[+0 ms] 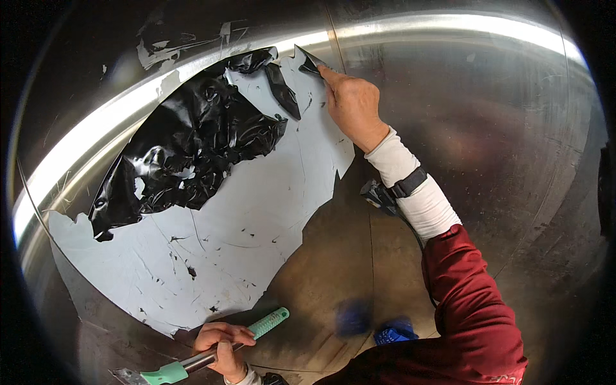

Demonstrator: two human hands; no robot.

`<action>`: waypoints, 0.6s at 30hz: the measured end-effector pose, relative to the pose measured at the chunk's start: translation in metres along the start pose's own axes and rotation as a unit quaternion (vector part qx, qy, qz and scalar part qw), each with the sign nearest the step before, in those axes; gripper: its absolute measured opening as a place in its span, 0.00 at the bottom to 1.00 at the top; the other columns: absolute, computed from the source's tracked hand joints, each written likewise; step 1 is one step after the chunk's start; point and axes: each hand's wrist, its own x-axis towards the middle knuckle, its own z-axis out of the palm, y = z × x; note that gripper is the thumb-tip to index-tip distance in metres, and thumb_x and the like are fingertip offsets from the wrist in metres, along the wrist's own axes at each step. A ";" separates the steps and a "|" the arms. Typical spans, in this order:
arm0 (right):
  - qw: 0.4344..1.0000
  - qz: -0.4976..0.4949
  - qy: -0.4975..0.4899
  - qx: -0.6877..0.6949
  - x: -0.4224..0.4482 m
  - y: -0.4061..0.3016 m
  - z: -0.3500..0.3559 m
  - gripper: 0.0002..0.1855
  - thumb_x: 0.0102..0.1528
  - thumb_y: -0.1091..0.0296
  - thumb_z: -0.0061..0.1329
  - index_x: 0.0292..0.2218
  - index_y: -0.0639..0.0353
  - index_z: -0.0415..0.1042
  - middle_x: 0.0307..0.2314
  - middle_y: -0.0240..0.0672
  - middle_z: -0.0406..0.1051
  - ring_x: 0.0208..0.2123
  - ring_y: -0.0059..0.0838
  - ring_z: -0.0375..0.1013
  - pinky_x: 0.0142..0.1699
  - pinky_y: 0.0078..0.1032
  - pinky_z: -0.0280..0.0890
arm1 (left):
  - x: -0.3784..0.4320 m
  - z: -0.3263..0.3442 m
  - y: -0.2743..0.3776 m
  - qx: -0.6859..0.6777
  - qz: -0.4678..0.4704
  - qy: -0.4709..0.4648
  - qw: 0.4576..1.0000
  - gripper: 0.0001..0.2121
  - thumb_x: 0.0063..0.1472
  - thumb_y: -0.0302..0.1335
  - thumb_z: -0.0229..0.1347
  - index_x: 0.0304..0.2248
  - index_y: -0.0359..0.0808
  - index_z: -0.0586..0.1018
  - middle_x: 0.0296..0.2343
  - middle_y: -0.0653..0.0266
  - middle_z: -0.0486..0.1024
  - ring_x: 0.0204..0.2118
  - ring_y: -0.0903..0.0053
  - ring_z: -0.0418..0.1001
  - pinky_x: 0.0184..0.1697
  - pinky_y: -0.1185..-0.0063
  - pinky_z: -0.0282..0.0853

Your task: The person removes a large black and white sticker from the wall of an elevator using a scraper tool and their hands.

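Note:
A long-handled scraper (207,358) with a green grip and a green blade holder is in my left hand (224,349) at the bottom. Its blade points to the lower left. At the upper right edge of a torn white plastic film (260,197), my right hand (353,103) grips a turned-up corner whose dark side shows. The thumb is mostly hidden beneath the hand. White film covers part of a curved metal surface (481,159). Crumpled black film (192,130) lies peeled over its upper left part, and a narrow folded strip (283,91) hangs beside it.
White film scraps (161,54) cling to the dark metal at the upper left. A bright bent band (101,115) crosses the metal. Blue-covered feet (395,331) stand at the bottom. A small strapped device (380,196) with a cable sits on my right forearm.

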 end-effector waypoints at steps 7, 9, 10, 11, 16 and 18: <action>0.974 0.076 0.019 0.214 -0.001 0.022 -0.020 0.31 0.42 0.77 0.50 0.49 0.52 0.61 0.51 0.42 0.59 0.48 0.40 0.65 0.48 0.30 0.64 | 0.009 -0.050 -0.033 -0.066 0.028 -0.057 0.996 0.10 0.59 0.28 0.51 0.27 0.29 0.68 0.25 0.53 0.69 0.17 0.70 0.70 0.20 0.72 0.70; 0.984 0.038 0.028 0.170 -0.001 0.035 -0.014 0.34 0.41 0.76 0.50 0.51 0.51 0.57 0.52 0.42 0.56 0.54 0.43 0.57 0.55 0.33 0.57 | 0.006 -0.050 -0.036 -0.064 0.027 -0.051 0.996 0.09 0.59 0.28 0.51 0.27 0.29 0.68 0.25 0.53 0.68 0.17 0.70 0.70 0.20 0.72 0.70; 0.979 0.062 -0.021 0.195 -0.004 0.041 -0.004 0.37 0.41 0.73 0.50 0.53 0.51 0.53 0.54 0.45 0.53 0.57 0.46 0.51 0.58 0.35 0.52 | 0.004 -0.052 -0.036 -0.054 0.028 -0.045 0.997 0.09 0.58 0.28 0.51 0.27 0.29 0.67 0.26 0.53 0.68 0.17 0.70 0.70 0.20 0.73 0.70; 0.979 0.062 -0.020 0.192 -0.004 0.046 0.004 0.37 0.41 0.73 0.50 0.53 0.51 0.53 0.54 0.45 0.53 0.57 0.46 0.51 0.58 0.35 0.52 | 0.006 -0.050 -0.037 -0.052 0.030 -0.042 0.997 0.09 0.58 0.28 0.51 0.27 0.29 0.67 0.26 0.53 0.68 0.17 0.70 0.70 0.20 0.73 0.70; 0.964 0.049 -0.010 0.260 0.012 0.047 0.039 0.36 0.46 0.59 0.51 0.54 0.59 0.54 0.53 0.49 0.54 0.55 0.46 0.55 0.57 0.33 0.53 | 0.005 -0.050 -0.032 -0.055 0.028 -0.033 0.998 0.10 0.58 0.29 0.52 0.27 0.30 0.67 0.25 0.54 0.68 0.16 0.70 0.70 0.20 0.72 0.70; 0.941 0.051 0.046 0.330 0.020 0.035 0.048 0.29 0.49 0.60 0.50 0.50 0.63 0.60 0.50 0.48 0.59 0.52 0.44 0.60 0.55 0.31 0.56 | 0.007 -0.049 -0.031 -0.048 0.033 -0.039 0.998 0.10 0.58 0.29 0.52 0.27 0.30 0.67 0.25 0.54 0.67 0.16 0.70 0.70 0.20 0.72 0.70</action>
